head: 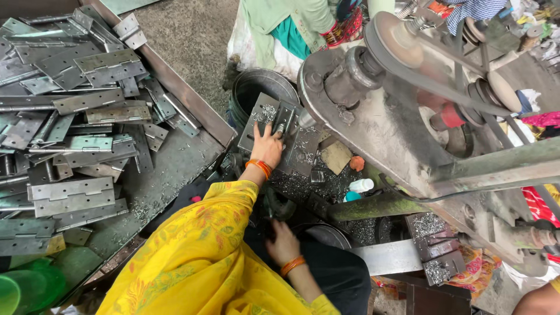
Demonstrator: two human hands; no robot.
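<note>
Yellow patterned sleeve (198,256) fills the near foreground, w/ green plastic (29,283) off to its left. Right hand (284,242), orange bangle at wrist, sits low by a dark round part (326,233); fingers curled down on smth dark, can't tell if it grips. Left hand (267,146), also w/ orange bangle, is stretched fwd, palm flat & fingers spread, pressing a metal hinge (284,119) onto the machine's steel plate (259,125), just under the spindle (344,76). Metal shavings (303,184) strewn btwn the two hands. Far left of both hands: tray (175,169) heaped w/ grey hinges (87,99). Right of left hand: belt & pulley (396,41), small white-teal bottle (359,186). Beyond left hand a dark bucket (256,87), and another person in green cloth (280,23)
</note>
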